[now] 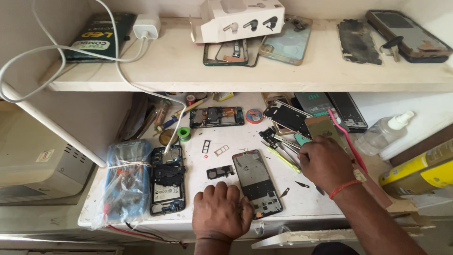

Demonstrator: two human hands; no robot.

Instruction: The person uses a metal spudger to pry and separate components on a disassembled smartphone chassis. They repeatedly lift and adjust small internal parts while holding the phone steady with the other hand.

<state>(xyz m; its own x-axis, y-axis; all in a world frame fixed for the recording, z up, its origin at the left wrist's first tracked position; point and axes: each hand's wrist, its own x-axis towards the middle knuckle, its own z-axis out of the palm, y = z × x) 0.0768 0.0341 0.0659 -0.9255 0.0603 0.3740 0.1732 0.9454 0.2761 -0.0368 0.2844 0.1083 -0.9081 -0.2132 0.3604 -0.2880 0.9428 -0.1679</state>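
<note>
My left hand [221,211] rests knuckles-up on the white bench's front edge, its fingers curled beside the lower left corner of a bare phone frame [257,182] that lies face up. An opened phone body [167,179] with exposed boards lies to the left of that hand. My right hand [324,163] reaches into a pile of small hand tools [283,148], fingers closed down among them; what it grips is hidden. A red thread band sits on that wrist.
A blue meter in a plastic bag [126,182] lies at the far left. Another opened phone [217,116], tape rolls, SIM trays [214,150] and a small black cover [220,172] are scattered about. A spray bottle [384,132] and yellow bottle [417,172] stand right. A shelf [245,71] overhead carries phone parts.
</note>
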